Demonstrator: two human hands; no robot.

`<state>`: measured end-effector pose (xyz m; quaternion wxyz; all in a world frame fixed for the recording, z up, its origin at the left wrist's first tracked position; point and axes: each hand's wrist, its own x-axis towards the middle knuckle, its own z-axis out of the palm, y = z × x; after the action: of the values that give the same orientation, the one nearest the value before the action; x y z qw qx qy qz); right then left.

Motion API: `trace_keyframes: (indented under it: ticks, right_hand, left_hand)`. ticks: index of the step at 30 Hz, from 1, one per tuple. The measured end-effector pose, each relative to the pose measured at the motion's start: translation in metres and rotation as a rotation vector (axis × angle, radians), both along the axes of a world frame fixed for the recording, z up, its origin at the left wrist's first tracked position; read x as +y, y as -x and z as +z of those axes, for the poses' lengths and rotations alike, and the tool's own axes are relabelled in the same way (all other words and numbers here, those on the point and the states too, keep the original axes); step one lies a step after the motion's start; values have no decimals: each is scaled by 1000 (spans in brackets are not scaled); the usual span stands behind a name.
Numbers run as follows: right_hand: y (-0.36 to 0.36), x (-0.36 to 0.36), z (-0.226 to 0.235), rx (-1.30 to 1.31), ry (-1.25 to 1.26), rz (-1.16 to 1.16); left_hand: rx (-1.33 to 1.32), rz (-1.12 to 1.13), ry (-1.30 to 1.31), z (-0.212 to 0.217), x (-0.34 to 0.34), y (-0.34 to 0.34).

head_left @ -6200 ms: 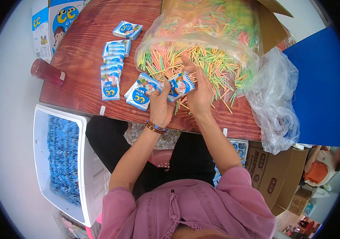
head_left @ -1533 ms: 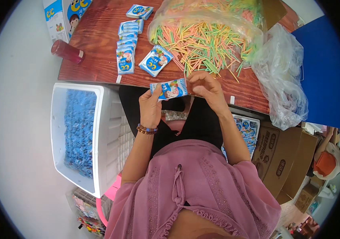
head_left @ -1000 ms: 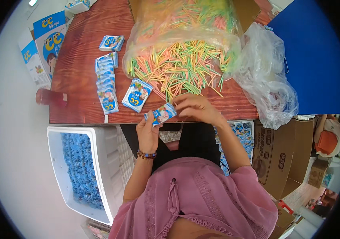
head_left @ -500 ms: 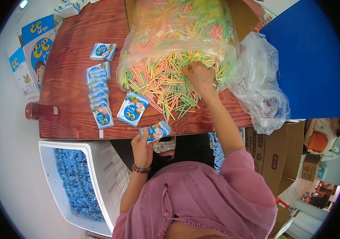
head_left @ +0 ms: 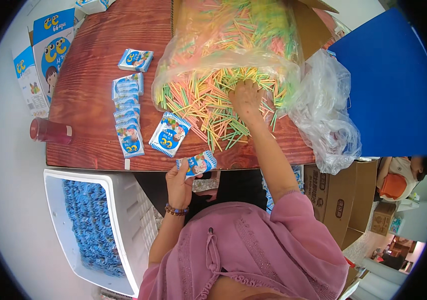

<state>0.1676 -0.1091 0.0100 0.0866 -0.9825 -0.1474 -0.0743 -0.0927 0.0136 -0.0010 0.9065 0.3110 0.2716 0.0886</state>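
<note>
Pinching glossy flat packet (head_left: 202, 162): left fingers (head_left: 183, 168) | right fingers (head_left: 248, 87) among thin pastel sticks (head_left: 231, 127), grip unclear

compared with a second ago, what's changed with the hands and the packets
The right hand has moved forward from beside the held packet into the loose sticks at the mouth of the plastic bag; its fingertips are hidden. The left hand still holds that packet. The row of packets stays as it was.
</note>
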Motion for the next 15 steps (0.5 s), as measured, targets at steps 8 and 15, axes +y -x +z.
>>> trace_keyframes:
  ticks: [8, 15]
  right_hand:
    - [-6, -21, 2, 120, -63, 74]
    - [-5, -39, 20, 238, -245, 112]
  left_hand:
    - [14, 8, 46, 2, 3, 2]
    - [19, 2, 93, 17, 1, -6]
